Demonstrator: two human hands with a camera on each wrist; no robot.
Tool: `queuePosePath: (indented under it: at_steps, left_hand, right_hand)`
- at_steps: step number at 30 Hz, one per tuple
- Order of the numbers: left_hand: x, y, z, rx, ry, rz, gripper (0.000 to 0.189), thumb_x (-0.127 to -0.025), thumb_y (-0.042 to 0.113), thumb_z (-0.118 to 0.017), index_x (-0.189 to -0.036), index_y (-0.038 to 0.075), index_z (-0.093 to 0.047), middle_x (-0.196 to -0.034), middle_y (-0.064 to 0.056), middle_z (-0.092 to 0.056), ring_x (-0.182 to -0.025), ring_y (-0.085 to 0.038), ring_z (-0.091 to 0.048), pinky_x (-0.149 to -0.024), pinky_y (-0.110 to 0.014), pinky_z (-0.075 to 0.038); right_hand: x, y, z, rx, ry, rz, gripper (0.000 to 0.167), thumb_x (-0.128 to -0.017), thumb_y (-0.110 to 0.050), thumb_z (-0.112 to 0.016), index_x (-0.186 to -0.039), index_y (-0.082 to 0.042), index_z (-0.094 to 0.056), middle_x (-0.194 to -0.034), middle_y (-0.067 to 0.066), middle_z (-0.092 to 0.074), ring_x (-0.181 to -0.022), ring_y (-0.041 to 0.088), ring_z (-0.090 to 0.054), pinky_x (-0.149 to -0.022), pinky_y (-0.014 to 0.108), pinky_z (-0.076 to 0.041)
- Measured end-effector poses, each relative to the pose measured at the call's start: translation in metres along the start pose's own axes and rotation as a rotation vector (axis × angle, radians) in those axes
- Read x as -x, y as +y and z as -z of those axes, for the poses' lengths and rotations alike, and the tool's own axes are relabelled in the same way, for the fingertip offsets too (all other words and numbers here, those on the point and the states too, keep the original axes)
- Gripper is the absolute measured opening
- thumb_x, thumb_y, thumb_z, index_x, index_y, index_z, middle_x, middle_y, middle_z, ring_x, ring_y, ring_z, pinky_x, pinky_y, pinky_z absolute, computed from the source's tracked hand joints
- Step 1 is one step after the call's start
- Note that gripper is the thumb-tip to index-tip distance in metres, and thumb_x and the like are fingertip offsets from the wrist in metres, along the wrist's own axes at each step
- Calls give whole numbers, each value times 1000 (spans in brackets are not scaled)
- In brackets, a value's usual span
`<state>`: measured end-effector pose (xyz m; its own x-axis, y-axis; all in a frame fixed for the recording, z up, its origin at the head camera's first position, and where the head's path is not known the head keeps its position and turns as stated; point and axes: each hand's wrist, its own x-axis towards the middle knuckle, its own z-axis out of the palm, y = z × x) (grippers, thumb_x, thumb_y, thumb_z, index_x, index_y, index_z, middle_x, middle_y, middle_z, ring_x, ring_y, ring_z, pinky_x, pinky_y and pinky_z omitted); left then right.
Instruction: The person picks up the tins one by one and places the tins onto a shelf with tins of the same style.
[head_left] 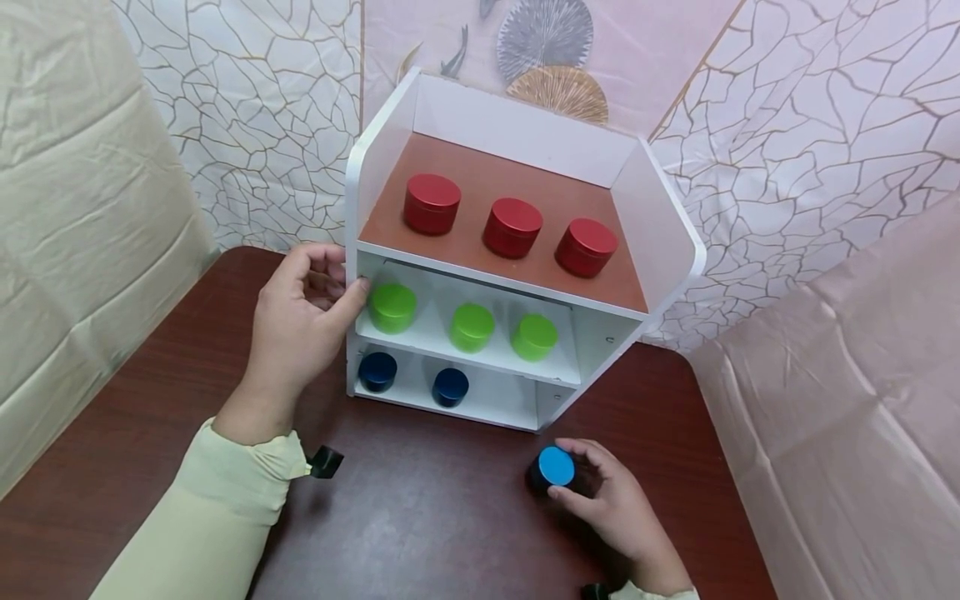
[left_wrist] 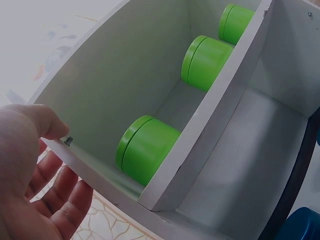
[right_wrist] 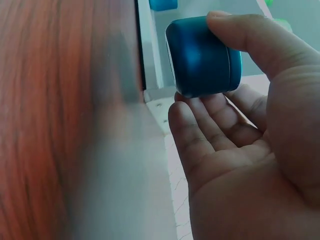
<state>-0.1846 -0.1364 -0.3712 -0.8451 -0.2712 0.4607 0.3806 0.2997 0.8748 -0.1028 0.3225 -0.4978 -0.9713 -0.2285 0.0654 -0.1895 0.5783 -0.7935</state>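
My right hand (head_left: 618, 508) pinches a round blue tin (head_left: 556, 466) between thumb and fingers, in front of the shelf's lower right corner. In the right wrist view the tin (right_wrist: 202, 57) shows a gap above the wood tabletop. My left hand (head_left: 300, 321) holds the left side panel of a white shelf unit (head_left: 465, 267), thumb at the front edge and fingers around the outside. Two blue tins (head_left: 377, 372) sit on the bottom level, at left and middle. Three green tins (head_left: 472, 327) stand in a row on the middle level.
Three red tins (head_left: 512, 227) stand on the brown top level, between raised side walls. The unit rests on a dark wood table (head_left: 390, 500). Patterned cloth (head_left: 255, 108) hangs behind it, and plain cloth (head_left: 840, 358) drapes both sides.
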Motion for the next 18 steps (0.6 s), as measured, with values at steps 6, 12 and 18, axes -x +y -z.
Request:
queuePosePath:
  at_steps: [6, 12, 18]
  left_hand:
    - [0, 0, -1, 8, 8, -6, 34, -101, 21, -84, -130, 10, -70, -107, -2, -69, -96, -16, -65, -78, -15, -55]
    - [-1, 1, -2, 17, 12, 0, 33, -100, 20, -84, -129, 9, -70, -106, -2, -70, -94, -17, -66, -77, -15, -55]
    - [0, 1, -1, 19, 10, 2, 34, -100, 20, -84, -129, 9, -70, -106, -2, -69, -95, -17, -66, -77, -15, -55]
  right_hand:
    - [0, -8, -2, -19, 3, 40, 66, -88, -15, -99, -147, -9, -69, -140, 4, -71, -126, 8, -71, -108, 14, -55]
    - [-1, -11, -2, -22, 6, 58, 65, -89, -14, -98, -146, -11, -70, -140, -1, -70, -127, 7, -70, -108, 15, -56]
    - [-3, -16, -2, -44, 16, 77, 64, -88, -13, -98, -146, -6, -70, -141, 4, -70, -126, 9, -71, -107, 16, -57]
